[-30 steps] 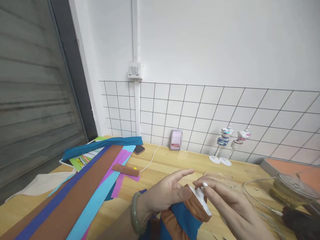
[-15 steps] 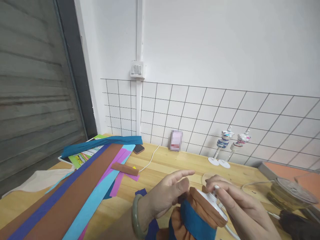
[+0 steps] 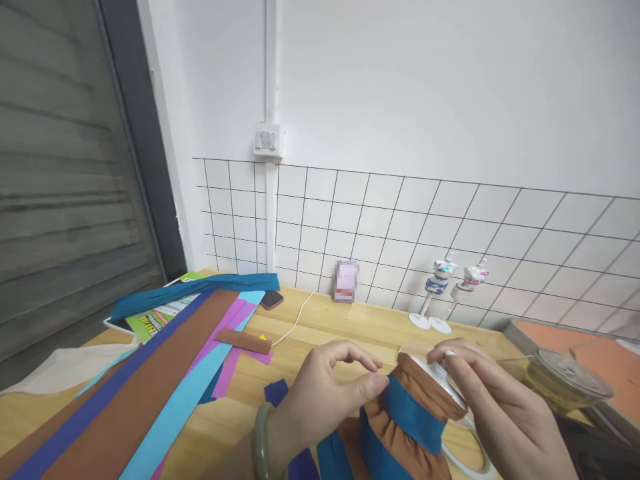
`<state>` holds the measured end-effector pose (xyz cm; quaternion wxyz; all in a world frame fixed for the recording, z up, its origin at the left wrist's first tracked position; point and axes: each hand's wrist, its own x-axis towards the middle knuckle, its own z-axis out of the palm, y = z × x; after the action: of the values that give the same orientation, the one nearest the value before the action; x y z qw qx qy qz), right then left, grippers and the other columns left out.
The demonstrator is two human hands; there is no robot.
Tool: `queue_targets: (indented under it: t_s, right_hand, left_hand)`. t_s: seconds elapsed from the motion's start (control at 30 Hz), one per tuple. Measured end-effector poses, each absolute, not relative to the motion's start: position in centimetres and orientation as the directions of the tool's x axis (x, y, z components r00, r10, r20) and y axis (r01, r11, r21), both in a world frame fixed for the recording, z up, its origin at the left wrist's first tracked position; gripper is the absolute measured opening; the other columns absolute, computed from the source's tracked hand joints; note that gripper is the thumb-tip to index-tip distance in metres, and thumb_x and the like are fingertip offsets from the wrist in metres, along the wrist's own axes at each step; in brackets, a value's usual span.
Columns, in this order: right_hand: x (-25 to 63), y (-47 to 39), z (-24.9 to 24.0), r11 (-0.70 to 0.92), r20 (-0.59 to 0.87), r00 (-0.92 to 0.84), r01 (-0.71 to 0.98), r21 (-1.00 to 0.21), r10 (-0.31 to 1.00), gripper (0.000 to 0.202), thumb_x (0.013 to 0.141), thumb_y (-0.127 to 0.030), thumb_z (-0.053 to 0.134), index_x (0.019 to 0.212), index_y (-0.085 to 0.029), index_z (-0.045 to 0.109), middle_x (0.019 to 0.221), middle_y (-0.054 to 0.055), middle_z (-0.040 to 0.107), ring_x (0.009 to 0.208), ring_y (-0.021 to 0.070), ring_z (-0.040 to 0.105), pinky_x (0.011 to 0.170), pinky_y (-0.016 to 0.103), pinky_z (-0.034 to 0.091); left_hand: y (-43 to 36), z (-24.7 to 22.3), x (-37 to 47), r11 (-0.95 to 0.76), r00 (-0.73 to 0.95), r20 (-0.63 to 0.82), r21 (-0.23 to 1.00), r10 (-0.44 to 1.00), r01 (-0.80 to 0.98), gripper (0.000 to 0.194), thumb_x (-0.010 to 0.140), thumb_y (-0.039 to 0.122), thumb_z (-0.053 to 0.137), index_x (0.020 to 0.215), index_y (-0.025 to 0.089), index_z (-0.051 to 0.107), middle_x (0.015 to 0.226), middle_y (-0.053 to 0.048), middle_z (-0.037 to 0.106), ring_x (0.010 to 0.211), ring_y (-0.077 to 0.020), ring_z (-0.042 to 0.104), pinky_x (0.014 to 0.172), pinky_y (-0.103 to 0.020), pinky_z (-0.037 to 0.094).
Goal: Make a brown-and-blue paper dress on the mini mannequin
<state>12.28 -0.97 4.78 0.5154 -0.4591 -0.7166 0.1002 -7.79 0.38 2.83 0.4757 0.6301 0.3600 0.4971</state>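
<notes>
A gathered brown and blue fabric piece is tilted at the bottom centre, banded in the two colours, with a flat white part at its upper end. Around that white part close the fingers of my right hand, thumb on top. My left hand, with a green bangle on the wrist, is at the fabric's left side. Its thumb and index tips come together in a pinch by the blue band; whatever is between them is too small to see. The fabric's lower end runs out of frame.
Long brown, blue and pink fabric strips cover the table's left side. A phone and a short brown strip lie nearby. Two small figures on white stands are by the wall grid. A clear spool stands right, beside an orange-topped surface.
The fabric piece has risen and shifted slightly right with my right hand. My left thumb and index finger have come together at its edge. The camera view has shifted slightly.
</notes>
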Motion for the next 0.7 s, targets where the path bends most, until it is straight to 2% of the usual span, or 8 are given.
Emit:
queue_targets:
  t_s: [0.1,0.33,0.53,0.7]
  right_hand:
    - [12.1,-1.2,4.7,0.583,0.686,-0.057,0.580,-0.569,0.726,0.016,0.088,-0.031,0.052,0.077,-0.025,0.061,0.077,0.001,0.062,0.081,0.0190,0.063,0.056,0.019,0.049]
    - [11.5,-1.6,4.8,0.618,0.706,-0.111,0.591,-0.519,0.699,0.015,0.088,-0.028,0.051,0.077,-0.025,0.061,0.076,0.001,0.061,0.080,0.0196,0.063,0.059,0.022,0.048]
    - [11.3,-1.4,4.8,0.608,0.695,-0.114,0.596,-0.524,0.710,0.019,0.089,-0.031,0.050,0.075,-0.023,0.061,0.076,0.003,0.063,0.081,0.0208,0.063,0.061,0.023,0.049]
    - [11.0,-1.3,5.2,0.591,0.665,-0.126,0.599,-0.541,0.736,0.024,0.090,-0.033,0.048,0.073,-0.023,0.061,0.071,0.001,0.064,0.065,0.0156,0.061,0.055,0.021,0.048]
  left_hand:
    - [0.1,2.7,-7.6,-0.313,0.298,0.300,0.950,0.906,-0.005,0.018,0.077,0.032,0.066,0.086,0.017,0.068,0.100,-0.007,0.070,0.097,-0.0208,0.062,0.090,-0.033,0.044]
    - [-0.1,2.8,-7.4,-0.348,0.355,0.305,0.936,0.884,0.061,0.017,0.080,0.028,0.061,0.087,0.015,0.069,0.091,-0.006,0.071,0.088,-0.0192,0.064,0.084,-0.030,0.047]
    - [0.2,2.7,-7.6,-0.317,0.396,0.270,0.947,0.878,0.057,0.021,0.083,0.030,0.057,0.089,0.015,0.069,0.090,-0.006,0.071,0.087,-0.0195,0.063,0.081,-0.030,0.047]
    - [0.2,2.7,-7.9,-0.336,0.284,0.299,0.937,0.911,0.092,0.022,0.082,0.037,0.058,0.091,0.019,0.066,0.105,-0.006,0.066,0.103,-0.0221,0.057,0.095,-0.034,0.040]
